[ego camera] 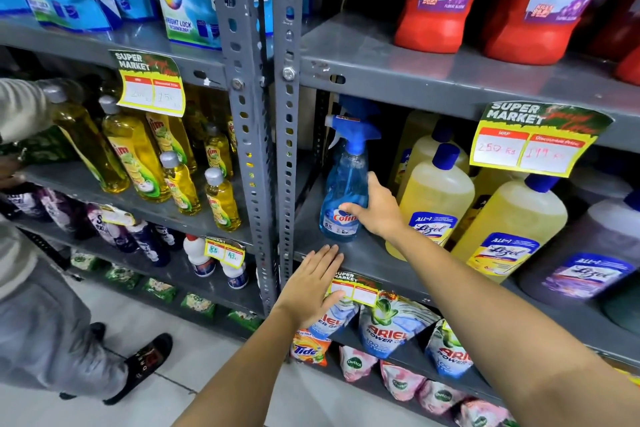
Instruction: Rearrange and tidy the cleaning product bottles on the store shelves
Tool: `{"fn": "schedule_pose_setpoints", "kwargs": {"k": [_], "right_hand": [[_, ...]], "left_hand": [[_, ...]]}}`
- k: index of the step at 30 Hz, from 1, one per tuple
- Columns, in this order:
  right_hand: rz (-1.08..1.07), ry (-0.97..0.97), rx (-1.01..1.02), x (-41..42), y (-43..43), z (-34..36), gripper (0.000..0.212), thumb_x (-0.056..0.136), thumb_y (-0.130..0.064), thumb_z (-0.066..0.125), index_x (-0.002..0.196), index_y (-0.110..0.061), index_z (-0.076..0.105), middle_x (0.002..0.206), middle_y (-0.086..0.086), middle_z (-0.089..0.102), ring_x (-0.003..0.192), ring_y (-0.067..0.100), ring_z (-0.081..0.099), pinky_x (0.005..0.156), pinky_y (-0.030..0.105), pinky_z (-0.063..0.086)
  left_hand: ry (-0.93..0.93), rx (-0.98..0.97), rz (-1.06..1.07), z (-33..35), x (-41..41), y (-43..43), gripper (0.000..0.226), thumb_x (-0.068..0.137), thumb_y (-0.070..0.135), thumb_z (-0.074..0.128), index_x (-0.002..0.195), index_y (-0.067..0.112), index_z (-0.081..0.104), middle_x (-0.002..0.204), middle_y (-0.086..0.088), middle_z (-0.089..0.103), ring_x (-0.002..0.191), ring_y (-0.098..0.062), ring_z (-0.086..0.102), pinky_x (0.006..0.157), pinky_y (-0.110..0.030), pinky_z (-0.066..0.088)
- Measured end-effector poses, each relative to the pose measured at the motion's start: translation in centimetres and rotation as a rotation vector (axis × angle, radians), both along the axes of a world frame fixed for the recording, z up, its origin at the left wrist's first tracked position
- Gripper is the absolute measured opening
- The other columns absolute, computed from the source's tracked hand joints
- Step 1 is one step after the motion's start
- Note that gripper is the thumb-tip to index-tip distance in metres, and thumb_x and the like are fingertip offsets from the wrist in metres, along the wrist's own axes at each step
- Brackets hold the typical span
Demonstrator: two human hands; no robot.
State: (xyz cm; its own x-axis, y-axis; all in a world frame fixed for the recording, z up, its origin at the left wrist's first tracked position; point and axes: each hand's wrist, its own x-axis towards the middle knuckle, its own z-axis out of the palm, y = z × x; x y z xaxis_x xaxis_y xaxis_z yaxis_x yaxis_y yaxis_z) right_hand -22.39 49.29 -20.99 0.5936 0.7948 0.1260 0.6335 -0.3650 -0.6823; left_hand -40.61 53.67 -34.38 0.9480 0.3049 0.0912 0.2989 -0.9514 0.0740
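My right hand (pixel 379 210) holds the blue spray bottle (pixel 344 191) low down, my fingers wrapped round it. The bottle stands up straight on the grey shelf (pixel 367 255), near the left end, just beside the metal post (pixel 287 149). Big yellow bottles (pixel 433 198) stand close on its right. My left hand (pixel 313 282) is open and flat, fingers spread, in front of the shelf edge below the bottle. It holds nothing.
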Motion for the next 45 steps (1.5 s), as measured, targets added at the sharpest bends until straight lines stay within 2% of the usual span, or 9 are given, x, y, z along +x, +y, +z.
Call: {"fn": "schedule_pose_setpoints", "kwargs": {"k": [12,21,33,38,45], "right_hand": [[0.042,0.005,-0.002,0.3,0.1,0.2,0.058,0.078,-0.029,0.081,0.120,-0.014,0.043,0.127,0.009,0.066,0.112,0.025,0.066,0.090,0.044,0.057],[0.059,0.083,0.053,0.1,0.5,0.0,0.054,0.080,-0.023,0.080,0.120,-0.014,0.045,0.128,0.008,0.066,0.114,0.022,0.065,0.091,0.042,0.057],[0.104,0.108,0.013,0.5,1.3,0.0,0.057,0.081,-0.025,0.079,0.124,-0.018,0.043,0.127,0.005,0.066,0.111,0.019,0.065,0.094,0.041,0.055],[0.092,0.072,0.030,0.4,1.2,-0.5,0.055,0.080,-0.027,0.080,0.119,-0.021,0.042,0.124,0.004,0.068,0.108,0.018,0.066,0.089,0.033,0.056],[0.093,0.104,0.027,0.1,1.0,-0.3,0.061,0.080,-0.026,0.080,0.126,-0.018,0.041,0.125,0.006,0.067,0.111,0.021,0.066,0.092,0.041,0.057]], "left_hand": [[0.038,0.051,0.006,0.0,0.1,-0.2,0.073,0.099,0.057,0.016,0.152,0.012,-0.006,0.162,-0.007,-0.007,0.148,-0.020,-0.012,0.121,-0.040,-0.004],[0.023,0.056,0.011,-0.1,0.2,-0.3,0.074,0.099,0.057,0.019,0.152,0.010,-0.002,0.162,-0.009,-0.003,0.149,-0.022,-0.009,0.121,-0.041,-0.003],[0.022,0.039,-0.007,-0.1,0.1,0.0,0.073,0.099,0.057,0.020,0.153,0.012,0.000,0.163,-0.007,-0.002,0.149,-0.020,-0.008,0.122,-0.039,-0.003],[0.035,0.058,-0.005,0.0,0.1,0.2,0.073,0.099,0.057,0.020,0.153,0.013,-0.002,0.163,-0.006,-0.003,0.148,-0.019,-0.010,0.121,-0.038,-0.005],[0.087,0.049,0.006,0.3,0.1,0.0,0.074,0.099,0.058,0.019,0.152,0.012,-0.005,0.163,-0.007,-0.005,0.148,-0.020,-0.010,0.122,-0.040,-0.002]]}}
